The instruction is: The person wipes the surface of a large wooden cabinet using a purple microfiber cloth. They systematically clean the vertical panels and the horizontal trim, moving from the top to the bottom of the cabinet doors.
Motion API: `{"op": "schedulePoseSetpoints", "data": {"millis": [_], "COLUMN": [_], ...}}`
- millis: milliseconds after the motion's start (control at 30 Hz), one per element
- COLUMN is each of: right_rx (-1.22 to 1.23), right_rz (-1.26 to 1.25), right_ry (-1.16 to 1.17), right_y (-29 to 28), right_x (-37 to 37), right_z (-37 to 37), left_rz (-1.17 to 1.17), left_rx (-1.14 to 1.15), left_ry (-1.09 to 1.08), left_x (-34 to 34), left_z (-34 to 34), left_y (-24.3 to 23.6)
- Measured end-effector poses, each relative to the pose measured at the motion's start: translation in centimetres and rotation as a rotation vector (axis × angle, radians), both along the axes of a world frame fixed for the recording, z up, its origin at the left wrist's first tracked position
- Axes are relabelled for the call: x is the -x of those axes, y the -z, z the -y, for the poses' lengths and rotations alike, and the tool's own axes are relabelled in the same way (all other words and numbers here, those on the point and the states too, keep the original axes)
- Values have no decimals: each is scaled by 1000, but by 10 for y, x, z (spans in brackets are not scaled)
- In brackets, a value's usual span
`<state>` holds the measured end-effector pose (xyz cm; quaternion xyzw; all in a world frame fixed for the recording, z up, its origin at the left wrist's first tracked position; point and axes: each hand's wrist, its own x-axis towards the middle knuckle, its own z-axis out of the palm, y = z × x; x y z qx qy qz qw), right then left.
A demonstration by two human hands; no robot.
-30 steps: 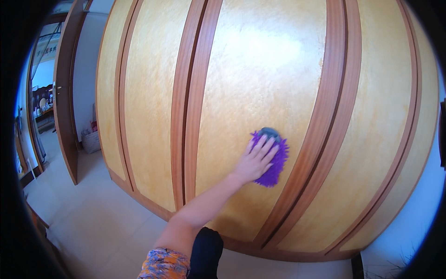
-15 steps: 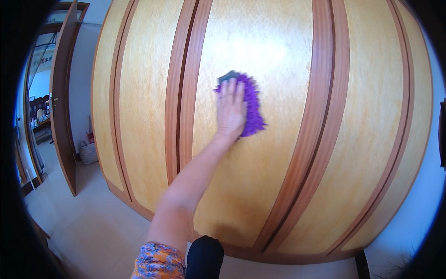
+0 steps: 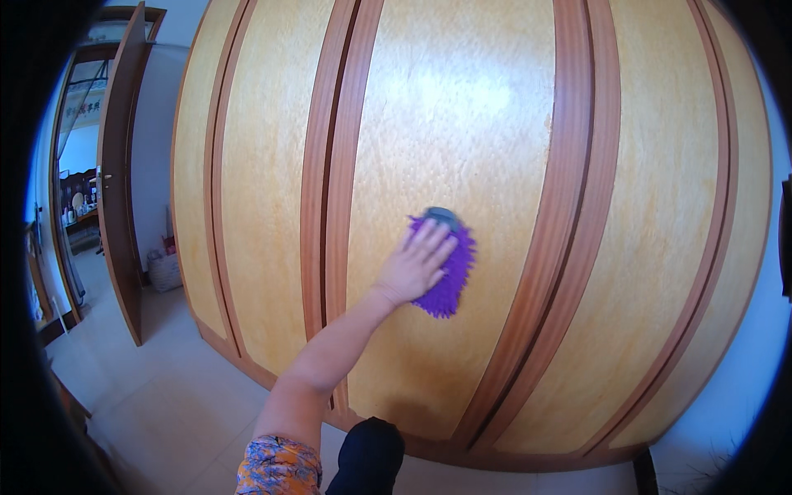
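My left hand (image 3: 425, 252) grips a purple shaggy cleaning pad (image 3: 450, 285) with a dark grey band (image 3: 441, 214) at its top. My fingers lie over the band and pad, which rests against the middle cream-yellow panel (image 3: 458, 136) of a large wooden cabinet front. Brown vertical trim (image 3: 569, 198) divides its panels, which look curved through the lens. My forearm, in an orange and blue patterned sleeve, reaches up from the bottom edge. My right hand is out of view.
An open brown door (image 3: 120, 190) at the left shows a room with small items on dark furniture. A pale basket (image 3: 163, 272) stands beside it. Tiled floor (image 3: 165, 396) runs below. A black-clad knee (image 3: 363, 458) shows at bottom centre, and a white wall (image 3: 714, 421) at the right.
The pad, under my left hand, went up and slightly left between a second and half a second ago, then came back down to the panel's middle, ending left of its first position.
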<state>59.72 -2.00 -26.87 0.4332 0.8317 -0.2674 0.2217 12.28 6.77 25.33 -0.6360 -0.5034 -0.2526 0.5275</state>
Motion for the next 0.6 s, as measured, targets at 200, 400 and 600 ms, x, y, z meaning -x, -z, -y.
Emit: {"op": "schedulePoseSetpoints", "data": {"millis": [200,400,600], "right_rx": [-8,-9,-3], "right_rz": [-38,-41,-40], "right_ry": [-28,-23,-26], "right_y": [0,1,8], "right_x": [7,6,9], "right_z": [-2,-6,-3], "left_rz": [506,435,199], "left_rx": [-396,-276,-238], "left_ry": [-118,-66,95], "left_x": [32,-31,-74], "left_z": [12,-20,-29], "left_y": [-20,4,-65]}}
